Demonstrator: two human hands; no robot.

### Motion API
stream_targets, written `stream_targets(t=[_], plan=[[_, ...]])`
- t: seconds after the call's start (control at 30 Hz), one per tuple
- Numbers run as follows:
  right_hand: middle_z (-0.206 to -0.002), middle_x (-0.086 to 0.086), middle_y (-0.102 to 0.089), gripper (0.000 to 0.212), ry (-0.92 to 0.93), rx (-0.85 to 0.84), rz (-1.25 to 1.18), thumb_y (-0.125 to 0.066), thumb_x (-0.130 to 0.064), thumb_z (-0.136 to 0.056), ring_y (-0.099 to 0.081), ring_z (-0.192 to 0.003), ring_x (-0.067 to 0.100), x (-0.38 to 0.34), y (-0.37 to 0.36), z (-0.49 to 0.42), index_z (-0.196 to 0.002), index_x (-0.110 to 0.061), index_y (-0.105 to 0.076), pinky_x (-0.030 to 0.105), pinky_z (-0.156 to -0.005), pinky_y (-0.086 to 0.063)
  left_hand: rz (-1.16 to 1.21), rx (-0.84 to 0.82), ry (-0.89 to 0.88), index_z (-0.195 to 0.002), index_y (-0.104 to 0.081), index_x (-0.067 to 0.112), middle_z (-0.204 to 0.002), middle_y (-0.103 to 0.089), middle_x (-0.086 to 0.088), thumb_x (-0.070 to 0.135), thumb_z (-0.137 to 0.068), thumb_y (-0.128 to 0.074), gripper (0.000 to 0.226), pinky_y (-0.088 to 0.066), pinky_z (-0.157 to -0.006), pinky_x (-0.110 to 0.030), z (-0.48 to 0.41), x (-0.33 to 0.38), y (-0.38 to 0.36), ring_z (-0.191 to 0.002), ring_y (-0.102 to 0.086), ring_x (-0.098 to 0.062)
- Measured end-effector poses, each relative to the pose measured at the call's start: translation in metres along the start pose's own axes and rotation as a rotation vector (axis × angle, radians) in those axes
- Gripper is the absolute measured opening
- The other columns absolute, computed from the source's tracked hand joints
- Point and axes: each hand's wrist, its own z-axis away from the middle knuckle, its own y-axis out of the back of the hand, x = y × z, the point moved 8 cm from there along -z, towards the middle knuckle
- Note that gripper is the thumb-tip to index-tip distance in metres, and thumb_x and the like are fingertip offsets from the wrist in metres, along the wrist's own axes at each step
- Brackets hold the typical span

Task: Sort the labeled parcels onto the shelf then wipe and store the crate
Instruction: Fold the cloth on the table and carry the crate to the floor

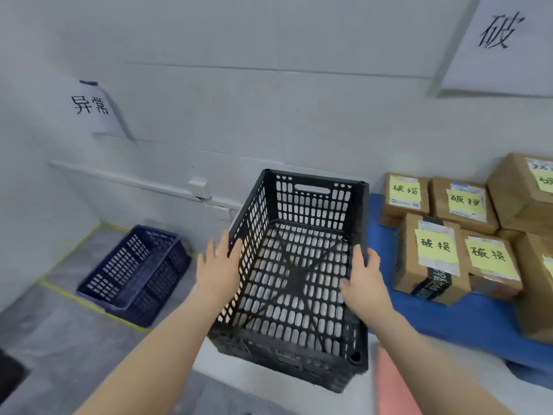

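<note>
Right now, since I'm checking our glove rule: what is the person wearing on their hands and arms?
Nothing visible. The left hand and right hand are bare, without gloves or a watch; the left forearm and right forearm are uncovered, no sleeve in view.

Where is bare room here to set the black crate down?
Free: the grey floor near the dark blue crate, lower left, and the near strip of the blue surface before the parcels. Narrow: the blue gap between the black crate and the parcels. Crowded: the right, where parcels sit packed together.
</note>
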Motion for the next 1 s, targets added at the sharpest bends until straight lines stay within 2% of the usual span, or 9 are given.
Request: stream_targets(t=[0.07, 0.13, 0.2, 0.3, 0.43, 0.53, 0.6, 0.7, 1.0], plan=[[-0.157, 0.004, 0.014, 0.087, -0.085, -0.003, 0.011, -0.052, 0.001, -0.088, -0.057, -0.071, 0.02, 0.004, -0.01, -0.007, -0.152, -0.019, 0.003, 0.024, -0.05, -0.042, 0.058, -0.035, -0.052, -0.151, -0.01, 0.027, -0.158, 0.02, -0.004, 0.005, -0.09, -0.045, 0.074, -0.045, -0.092, -0.044, -0.021, -0.012, -0.007, -0.131, -0.033, -0.038], [-0.157, 0.0, 0.019, 0.091, -0.128, -0.007, 0.03, -0.052, 0.003, -0.087, -0.062, -0.078, 0.021, 0.009, -0.016, -0.012, -0.152, -0.021, 0.007, 0.024, -0.046, -0.039, 0.149, -0.073, -0.114, -0.15, -0.015, 0.03, -0.158, 0.021, -0.002, 0.001, -0.086, -0.045, 0.076, -0.049, -0.076, -0.038, -0.036, -0.015, -0.012, -0.105, -0.055, -0.036], [-0.157, -0.004, 0.017, 0.091, -0.125, 0.02, 0.031, -0.052, 0.002, -0.087, -0.062, -0.084, 0.02, 0.012, -0.016, -0.019, -0.153, -0.023, 0.006, 0.022, -0.044, -0.037, 0.235, -0.104, -0.128, -0.148, -0.023, 0.03, -0.159, 0.013, -0.001, 0.003, -0.085, -0.046, 0.073, -0.051, -0.074, -0.038, -0.047, -0.017, -0.016, -0.089, -0.061, -0.036], [-0.158, -0.007, 0.01, 0.086, -0.157, 0.07, 0.036, -0.05, 0.0, -0.089, -0.058, -0.076, 0.016, 0.011, -0.011, -0.022, -0.153, -0.028, 0.002, 0.024, -0.045, -0.042, 0.302, -0.119, -0.116, -0.144, -0.028, 0.032, -0.156, -0.004, -0.003, 0.009, -0.084, -0.05, 0.068, -0.051, -0.081, -0.04, -0.052, -0.02, -0.021, -0.093, -0.061, -0.036], [-0.158, -0.007, 0.007, 0.081, -0.15, 0.048, 0.068, -0.048, -0.003, -0.092, -0.054, -0.084, 0.016, 0.009, -0.012, -0.023, -0.153, -0.027, 0.0, 0.027, -0.053, -0.05, 0.3, -0.127, -0.124, -0.148, -0.024, 0.027, -0.148, -0.018, -0.002, 0.004, -0.084, -0.049, 0.073, -0.051, -0.079, -0.038, -0.052, -0.02, -0.023, -0.091, -0.061, -0.033], [-0.158, -0.007, 0.005, 0.079, -0.171, 0.04, 0.066, -0.049, -0.002, -0.092, -0.047, -0.101, 0.02, 0.009, -0.009, -0.021, -0.153, -0.025, -0.003, 0.028, -0.06, -0.053, 0.265, -0.131, -0.099, -0.149, -0.022, 0.026, -0.142, -0.023, -0.003, 0.002, -0.084, -0.047, 0.074, -0.051, -0.075, -0.038, -0.048, -0.021, -0.02, -0.086, -0.061, -0.033], [-0.158, -0.009, 0.006, 0.079, -0.18, 0.015, 0.04, -0.048, -0.001, -0.092, -0.042, -0.123, 0.024, 0.002, -0.012, -0.02, -0.153, -0.023, -0.004, 0.026, -0.066, -0.052, 0.28, -0.134, -0.091, -0.15, -0.021, 0.025, -0.142, -0.024, -0.004, 0.002, -0.085, -0.046, 0.073, -0.051, -0.077, -0.041, -0.044, -0.026, -0.02, -0.087, -0.06, -0.033], [-0.158, -0.006, 0.002, 0.073, -0.106, 0.027, 0.035, -0.046, -0.005, -0.092, -0.022, -0.141, 0.022, -0.031, -0.017, -0.019, -0.153, -0.021, -0.008, 0.035, -0.09, -0.049, 0.274, -0.138, -0.068, -0.149, -0.021, 0.027, -0.143, -0.023, -0.002, 0.007, -0.087, -0.047, 0.07, -0.051, -0.077, -0.04, -0.039, -0.055, -0.018, -0.093, -0.058, -0.033], [-0.153, -0.006, -0.014, 0.076, 0.222, 0.056, -0.049, -0.047, 0.009, -0.081, -0.044, -0.12, 0.027, -0.23, -0.063, -0.03, -0.149, -0.016, -0.023, 0.037, -0.09, -0.045, 0.286, 0.0, 0.114, -0.148, -0.029, 0.026, -0.15, -0.021, -0.004, 0.011, -0.094, -0.042, 0.057, -0.05, -0.08, -0.037, -0.023, -0.241, 0.04, -0.098, -0.06, -0.032]])
